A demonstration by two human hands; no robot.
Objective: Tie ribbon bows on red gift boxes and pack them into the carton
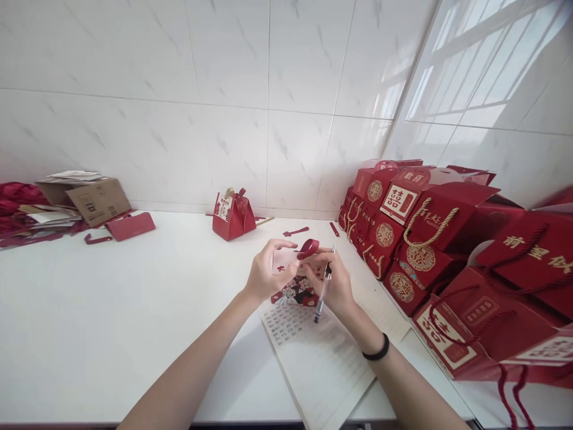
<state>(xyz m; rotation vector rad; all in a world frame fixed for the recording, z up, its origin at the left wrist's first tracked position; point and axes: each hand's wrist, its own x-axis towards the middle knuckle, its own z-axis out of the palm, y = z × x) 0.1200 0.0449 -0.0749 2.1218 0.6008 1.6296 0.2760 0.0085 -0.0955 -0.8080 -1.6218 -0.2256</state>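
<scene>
A small gift box [296,294] with cartoon figures and red patterns stands on sheets of paper in front of me. A dark red ribbon [308,246] makes a loop above its top. My left hand [271,272] curves around the box's upper left side, its thumb and fingers closed at the base of the ribbon. My right hand [333,280] pinches the ribbon from the other side, and a clear pen [322,298] is tucked between its fingers, slanting downward. The fingertips partly hide where the ribbon meets the box.
Written sheets [322,370] lie under the hands. A red gift box [230,218] stands near the wall, with ribbon scraps [296,231] beside it. Stacked red gift boxes [421,257] line the right side. At the far left are cardboard [101,200], ribbons and a red packet [131,227].
</scene>
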